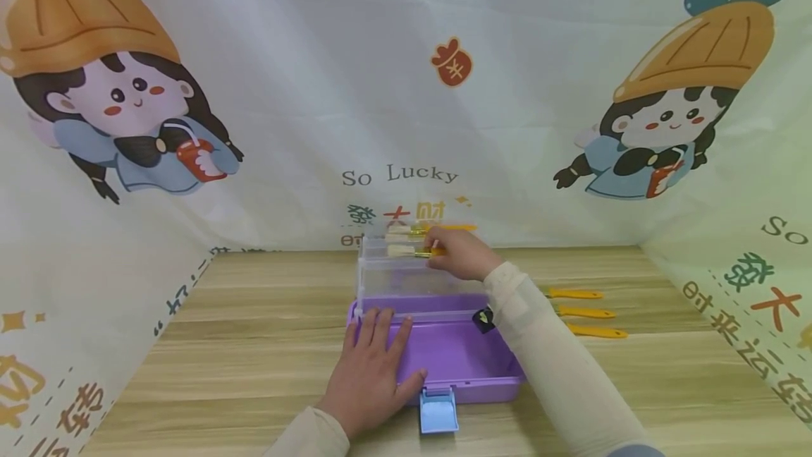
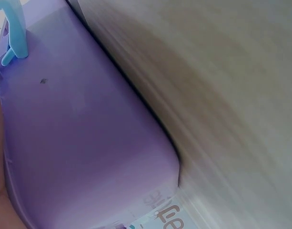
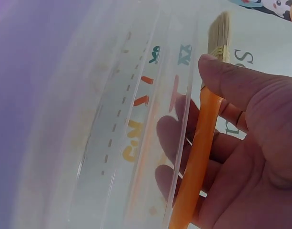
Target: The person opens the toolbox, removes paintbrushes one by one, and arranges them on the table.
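Observation:
My right hand (image 1: 462,252) pinches a paintbrush (image 3: 203,143) with an orange handle and pale bristles, thumb near its ferrule. It holds the brush at the raised clear plastic part (image 1: 419,281) of a purple box (image 1: 457,351). Behind that brush, more pale bristles (image 1: 400,230) show at the top of the clear part; the hand partly hides these brushes. My left hand (image 1: 371,372) rests on the box's left side with fingers spread and straight. A light blue latch (image 1: 438,411) hangs down at the box front.
To the right, orange brush handles (image 1: 586,312) lie on the wood-grain table (image 1: 254,344), their other ends behind my right forearm. A small black piece (image 1: 483,319) sits at the box's right. A printed cloth (image 1: 304,90) stands around the back and sides.

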`<control>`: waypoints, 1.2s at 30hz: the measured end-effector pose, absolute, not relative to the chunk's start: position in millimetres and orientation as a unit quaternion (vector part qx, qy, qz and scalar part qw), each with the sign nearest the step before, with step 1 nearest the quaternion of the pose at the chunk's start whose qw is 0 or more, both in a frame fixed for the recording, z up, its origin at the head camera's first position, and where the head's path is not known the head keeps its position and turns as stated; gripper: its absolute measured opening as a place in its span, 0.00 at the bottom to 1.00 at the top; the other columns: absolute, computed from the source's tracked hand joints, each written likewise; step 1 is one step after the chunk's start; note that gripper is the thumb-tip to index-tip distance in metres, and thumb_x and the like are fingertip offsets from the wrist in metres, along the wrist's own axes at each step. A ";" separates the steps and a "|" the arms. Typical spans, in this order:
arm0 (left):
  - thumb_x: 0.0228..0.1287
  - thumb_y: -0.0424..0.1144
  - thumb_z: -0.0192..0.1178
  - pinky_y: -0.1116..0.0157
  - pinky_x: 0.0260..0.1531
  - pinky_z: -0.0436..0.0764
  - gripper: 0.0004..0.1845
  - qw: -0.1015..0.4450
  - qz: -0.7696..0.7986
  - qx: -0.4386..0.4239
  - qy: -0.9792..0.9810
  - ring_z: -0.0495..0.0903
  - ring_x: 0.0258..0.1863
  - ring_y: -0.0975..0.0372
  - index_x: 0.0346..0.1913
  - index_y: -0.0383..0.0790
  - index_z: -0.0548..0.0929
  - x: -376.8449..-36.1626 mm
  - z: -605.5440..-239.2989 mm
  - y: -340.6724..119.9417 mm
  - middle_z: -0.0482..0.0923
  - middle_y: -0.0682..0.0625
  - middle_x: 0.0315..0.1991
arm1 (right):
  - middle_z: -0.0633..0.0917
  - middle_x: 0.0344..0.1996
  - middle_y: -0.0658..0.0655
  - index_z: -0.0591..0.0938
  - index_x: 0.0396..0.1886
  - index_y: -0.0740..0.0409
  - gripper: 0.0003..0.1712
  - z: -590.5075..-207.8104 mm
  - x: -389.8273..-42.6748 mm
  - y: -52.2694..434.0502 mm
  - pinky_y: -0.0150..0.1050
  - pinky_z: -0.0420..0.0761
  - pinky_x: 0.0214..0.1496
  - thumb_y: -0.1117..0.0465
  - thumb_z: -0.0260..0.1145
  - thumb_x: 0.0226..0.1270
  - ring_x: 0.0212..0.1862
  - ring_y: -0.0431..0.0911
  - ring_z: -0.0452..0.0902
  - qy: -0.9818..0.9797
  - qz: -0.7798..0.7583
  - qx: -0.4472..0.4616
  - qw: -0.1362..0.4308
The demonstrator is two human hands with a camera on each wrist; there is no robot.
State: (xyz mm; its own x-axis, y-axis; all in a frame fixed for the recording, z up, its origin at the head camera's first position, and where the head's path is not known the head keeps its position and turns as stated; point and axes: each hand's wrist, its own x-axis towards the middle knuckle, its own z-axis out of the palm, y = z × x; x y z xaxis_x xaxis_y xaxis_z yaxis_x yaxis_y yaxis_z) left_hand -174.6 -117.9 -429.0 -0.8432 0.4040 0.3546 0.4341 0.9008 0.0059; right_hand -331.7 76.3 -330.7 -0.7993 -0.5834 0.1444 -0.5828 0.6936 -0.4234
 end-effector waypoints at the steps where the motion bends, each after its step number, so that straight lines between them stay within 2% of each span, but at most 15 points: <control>1: 0.69 0.68 0.43 0.38 0.67 0.55 0.42 0.176 -0.041 -0.218 -0.959 0.55 0.72 0.41 0.75 0.42 0.65 -174.6 -429.0 -117.9 0.59 0.36 0.71 | 0.85 0.40 0.55 0.78 0.46 0.56 0.12 -330.7 -331.6 77.2 0.41 0.80 0.41 0.61 0.69 0.66 0.37 0.45 0.80 0.918 -0.235 -0.319 -0.001; 4: 0.69 0.69 0.43 0.38 0.67 0.55 0.42 0.178 -0.039 -0.218 -0.959 0.55 0.72 0.41 0.75 0.42 0.65 -175.0 -429.7 -118.2 0.59 0.36 0.71 | 0.84 0.39 0.54 0.78 0.46 0.56 0.12 -331.0 -331.3 79.7 0.41 0.80 0.41 0.62 0.70 0.66 0.38 0.45 0.79 0.913 -0.249 -0.323 -0.003; 10: 0.69 0.68 0.44 0.39 0.67 0.55 0.42 0.176 -0.041 -0.218 -0.959 0.55 0.72 0.41 0.75 0.42 0.65 -175.5 -429.8 -118.1 0.59 0.36 0.71 | 0.84 0.43 0.55 0.80 0.48 0.57 0.13 -331.7 -330.7 83.8 0.45 0.80 0.48 0.63 0.70 0.65 0.45 0.48 0.79 0.908 -0.270 -0.321 -0.016; 17: 0.69 0.69 0.43 0.39 0.68 0.54 0.43 0.174 -0.040 -0.216 -0.960 0.54 0.72 0.42 0.75 0.42 0.65 -175.5 -429.6 -118.1 0.59 0.37 0.71 | 0.83 0.40 0.54 0.82 0.44 0.58 0.11 -331.2 -328.0 90.1 0.44 0.80 0.46 0.63 0.72 0.63 0.43 0.48 0.78 0.898 -0.275 -0.342 -0.033; 24: 0.69 0.69 0.43 0.39 0.67 0.55 0.42 0.175 -0.038 -0.217 -0.960 0.54 0.72 0.42 0.75 0.42 0.65 -175.0 -428.8 -117.6 0.59 0.37 0.71 | 0.83 0.42 0.55 0.83 0.46 0.59 0.12 -329.0 -321.5 98.6 0.46 0.79 0.48 0.61 0.70 0.65 0.45 0.49 0.78 0.897 -0.283 -0.334 -0.059; 30: 0.69 0.69 0.42 0.39 0.68 0.55 0.42 0.176 -0.038 -0.216 -0.960 0.55 0.72 0.42 0.75 0.42 0.65 -174.8 -429.3 -116.5 0.59 0.37 0.71 | 0.80 0.43 0.54 0.82 0.46 0.57 0.12 -329.7 -312.6 111.9 0.47 0.77 0.47 0.58 0.70 0.66 0.43 0.48 0.76 0.899 -0.299 -0.313 -0.064; 36: 0.69 0.68 0.43 0.39 0.67 0.55 0.42 0.180 -0.038 -0.220 -0.958 0.55 0.72 0.41 0.75 0.42 0.65 -174.6 -429.8 -117.0 0.59 0.37 0.71 | 0.80 0.43 0.51 0.81 0.45 0.55 0.11 -334.7 -302.1 133.2 0.47 0.77 0.49 0.57 0.70 0.66 0.45 0.47 0.75 0.894 -0.308 -0.314 -0.080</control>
State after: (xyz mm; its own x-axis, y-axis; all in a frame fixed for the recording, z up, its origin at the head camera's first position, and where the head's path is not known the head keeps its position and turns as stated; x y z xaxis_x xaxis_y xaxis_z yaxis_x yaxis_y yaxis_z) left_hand -174.6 -117.0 -429.8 -0.8388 0.4073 0.3612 0.4345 0.9007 -0.0066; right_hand -302.1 133.2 -334.7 -0.7898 -0.5129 0.3364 -0.6112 0.6125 -0.5013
